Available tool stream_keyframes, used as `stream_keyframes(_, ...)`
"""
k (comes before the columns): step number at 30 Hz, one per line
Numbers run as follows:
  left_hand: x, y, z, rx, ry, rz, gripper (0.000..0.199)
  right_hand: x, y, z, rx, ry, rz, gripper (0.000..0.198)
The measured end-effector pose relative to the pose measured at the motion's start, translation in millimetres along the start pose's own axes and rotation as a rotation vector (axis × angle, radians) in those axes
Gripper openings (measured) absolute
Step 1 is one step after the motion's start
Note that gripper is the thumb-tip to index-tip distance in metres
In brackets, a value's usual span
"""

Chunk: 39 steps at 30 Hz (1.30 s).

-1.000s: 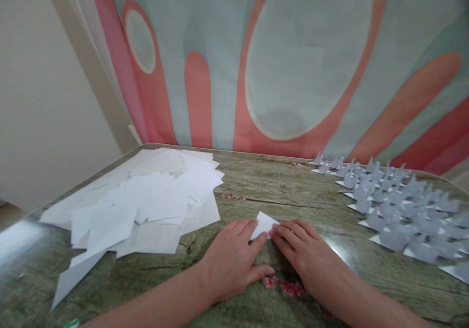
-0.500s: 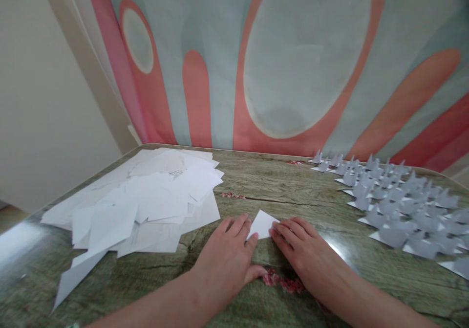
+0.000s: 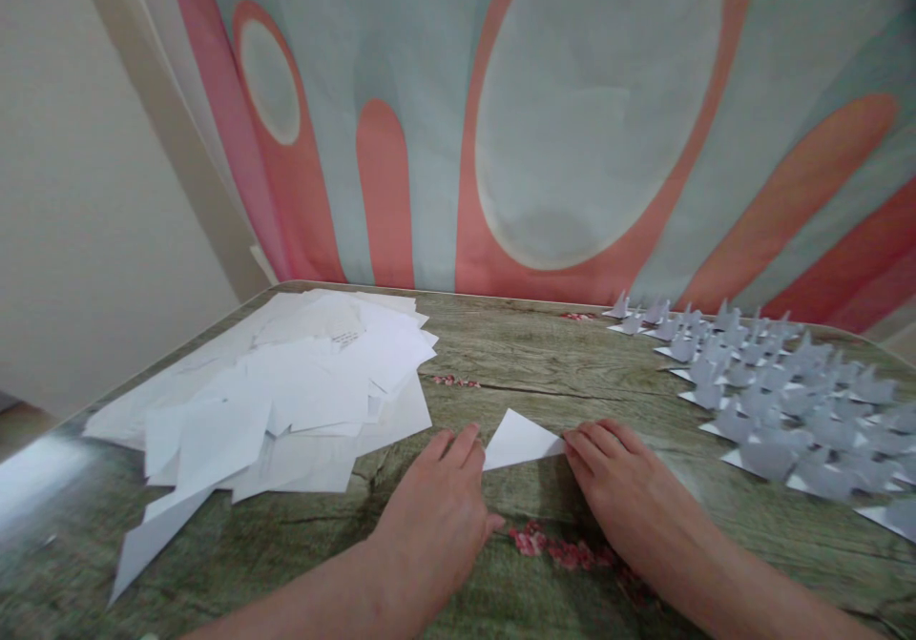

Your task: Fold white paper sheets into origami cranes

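A small sheet of white paper [image 3: 521, 442], folded to a triangle, lies on the table between my hands. My left hand [image 3: 442, 502] rests at its left end, fingers bent and close together over that edge, the thumb lower down. At the pointed right corner, my right hand [image 3: 621, 476] has its fingers pressed together on the paper. My right thumb is hidden beneath the hand. The fingertips cover both ends of the sheet, while its middle and top corner show.
Left of my hands, loose white paper sheets [image 3: 307, 382] lie in a spread heap, one with small print. Rows of folded white paper birds [image 3: 777, 373] stand on the right. The wood-patterned table [image 3: 530, 354] ends at a painted wall [image 3: 429, 211].
My right hand has slid to the right along the paper, so more of the sheet's right corner shows. My left hand stays at the left end, its thumb drawn in.
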<state>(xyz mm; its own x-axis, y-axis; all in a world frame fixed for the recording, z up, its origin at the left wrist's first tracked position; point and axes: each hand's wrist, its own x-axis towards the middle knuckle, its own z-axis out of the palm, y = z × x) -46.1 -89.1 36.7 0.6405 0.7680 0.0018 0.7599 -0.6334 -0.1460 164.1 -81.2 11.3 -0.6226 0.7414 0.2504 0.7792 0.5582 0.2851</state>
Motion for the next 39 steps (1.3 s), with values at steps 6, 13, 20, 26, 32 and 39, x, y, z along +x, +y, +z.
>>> stream_keyframes(6, -0.2, 4.8, 7.5, -0.051, 0.048, 0.045, 0.023, 3.0, 13.7, -3.1, 0.094, -0.053, 0.068, 0.017)
stream_keyframes(13, 1.1, 6.3, 11.7, -0.036, 0.067, 0.058, 0.022, 8.9, 20.4, 20.7, 0.581, 0.077, 0.233, 0.025)
stream_keyframes(20, 10.0, -1.8, 1.2, -0.104, 0.064, 0.033, 0.017, 14.5, 7.1, 22.3, 0.814, 0.112, 0.252, 0.03)
stream_keyframes(26, 18.1, -22.0, 16.5, -0.491, 0.208, -0.168, 0.032, 13.5, 6.1, 21.8, 0.923, 0.087, 0.313, 0.024)
stream_keyframes(32, 20.2, -25.0, 25.7, -0.676, 0.234, -0.243, 0.033, 12.7, 4.1, 21.0, 0.89, 0.098, 0.321, 0.025)
stream_keyframes(39, 21.5, -25.7, 21.5, -0.832, 0.272, -0.207, 0.016, 9.5, 2.5, 23.3, 0.991, 0.13, 0.33, 0.029)
